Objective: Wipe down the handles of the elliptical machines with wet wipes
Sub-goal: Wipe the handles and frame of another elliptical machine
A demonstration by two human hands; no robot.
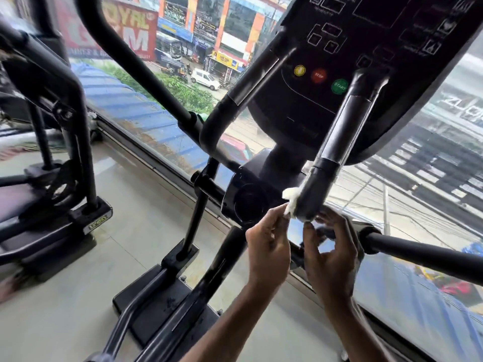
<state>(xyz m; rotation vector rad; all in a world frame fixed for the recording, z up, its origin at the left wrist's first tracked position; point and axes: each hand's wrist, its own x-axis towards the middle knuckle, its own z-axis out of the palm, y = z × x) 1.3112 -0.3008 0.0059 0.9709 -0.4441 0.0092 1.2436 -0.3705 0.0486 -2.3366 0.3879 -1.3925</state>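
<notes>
operator: what is at the far left?
manual: a second elliptical machine stands on the pale floor, well apart from your hands. behind it runs the window, with a street below.

operator: and toward the centre?
manual: the curved left handle of the machine in front of you rises to the console. on the console, left to right, are a yellow button, a red stop button and a green start button.

operator: where is the wet wipe?
manual: the wet wipe is bunched against the lower end of the right handle, on its left side and passing under the tip.

operator: state of my hands?
manual: your left hand is below the handle end. its fingers and thumb are clamped on the wipe's lower left edge. your right hand is just beside it, with its fingers curled up toward the underside of the handle end. motion blur hides the tips, so you cannot tell whether they grip the wipe or only touch it.

operator: anything further right?
manual: a black crossbar extends rightward behind your right hand.
</notes>
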